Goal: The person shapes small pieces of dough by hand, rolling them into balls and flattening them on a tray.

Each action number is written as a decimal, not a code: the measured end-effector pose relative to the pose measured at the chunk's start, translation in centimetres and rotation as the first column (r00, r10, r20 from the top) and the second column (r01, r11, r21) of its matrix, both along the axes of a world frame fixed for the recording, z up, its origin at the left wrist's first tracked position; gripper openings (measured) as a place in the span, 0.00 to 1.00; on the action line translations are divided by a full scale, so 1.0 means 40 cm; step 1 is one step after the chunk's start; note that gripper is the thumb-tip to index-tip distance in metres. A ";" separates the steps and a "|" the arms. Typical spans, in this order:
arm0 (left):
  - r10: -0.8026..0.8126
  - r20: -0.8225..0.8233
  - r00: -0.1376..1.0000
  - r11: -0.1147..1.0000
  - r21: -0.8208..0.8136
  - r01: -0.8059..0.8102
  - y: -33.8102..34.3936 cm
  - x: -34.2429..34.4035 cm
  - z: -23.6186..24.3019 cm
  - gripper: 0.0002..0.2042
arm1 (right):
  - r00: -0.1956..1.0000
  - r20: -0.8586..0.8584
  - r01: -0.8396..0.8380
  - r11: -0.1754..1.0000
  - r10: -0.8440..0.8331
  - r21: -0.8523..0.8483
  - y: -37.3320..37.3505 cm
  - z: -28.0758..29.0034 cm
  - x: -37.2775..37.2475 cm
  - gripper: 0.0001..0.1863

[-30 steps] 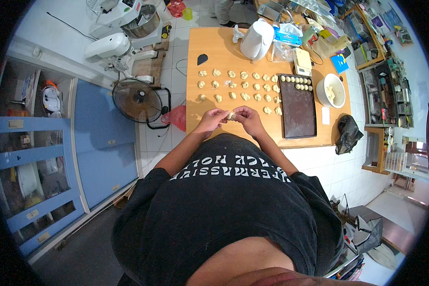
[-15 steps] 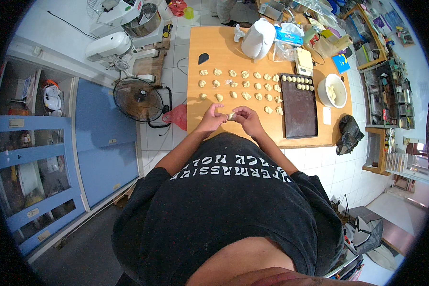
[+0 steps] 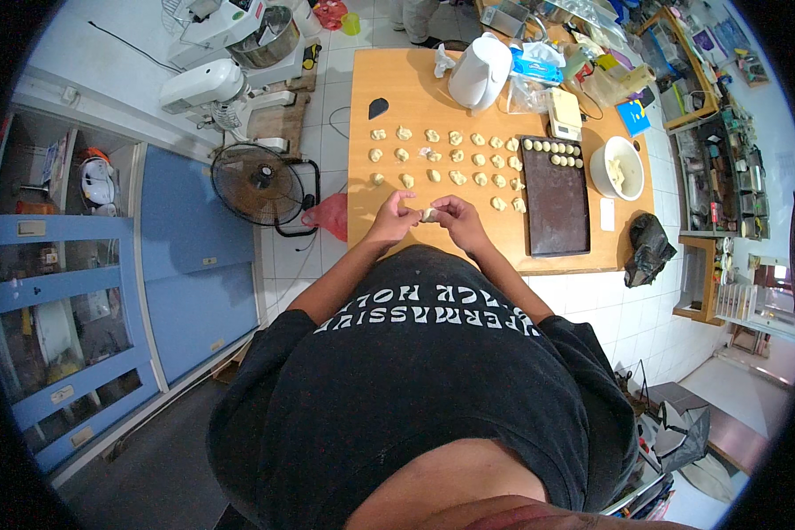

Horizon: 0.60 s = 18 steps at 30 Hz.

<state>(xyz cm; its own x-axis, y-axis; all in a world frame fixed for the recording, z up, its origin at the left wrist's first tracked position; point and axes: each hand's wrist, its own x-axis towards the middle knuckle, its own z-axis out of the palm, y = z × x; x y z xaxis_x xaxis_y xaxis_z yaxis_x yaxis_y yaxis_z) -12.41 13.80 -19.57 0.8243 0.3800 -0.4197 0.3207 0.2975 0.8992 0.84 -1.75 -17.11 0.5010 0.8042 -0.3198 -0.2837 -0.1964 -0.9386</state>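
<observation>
At the table's near edge, a small pale dough piece (image 3: 428, 215) sits between the fingertips of both hands. My left hand (image 3: 395, 217) curls its fingers and thumb against its left side. My right hand (image 3: 458, 220) pinches it from the right. Just beyond the hands, several rough dough lumps (image 3: 456, 156) lie in rows on the wooden table. To the right of them, a dark baking tray (image 3: 556, 212) carries several smooth dough balls (image 3: 564, 149) at its far end.
A white bowl (image 3: 599, 174) with dough inside stands right of the tray, near a black plastic bag (image 3: 649, 247). A kitchen scale (image 3: 564, 113) and a white jug (image 3: 480, 72) are at the back. A black scraper (image 3: 378, 109) lies far left; a fan (image 3: 258, 184) stands beside the table.
The fingers of my right hand have shifted slightly around the dough piece. The rows of lumps and the tray stay as they were.
</observation>
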 end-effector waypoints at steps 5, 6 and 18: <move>0.016 0.011 1.000 1.000 0.015 -0.016 -0.001 0.004 0.025 0.24 | 0.999 -0.029 0.019 1.000 -0.019 -0.006 0.003 -0.006 0.005 0.08; 0.016 0.000 1.000 1.000 0.015 -0.016 -0.002 0.005 0.028 0.24 | 1.000 -0.025 0.014 0.999 -0.014 -0.030 0.002 -0.013 0.009 0.09; 0.097 0.125 0.987 0.993 0.059 -0.105 -0.007 0.006 0.000 0.27 | 0.998 0.012 -0.061 0.998 0.061 0.007 0.024 0.008 0.019 0.10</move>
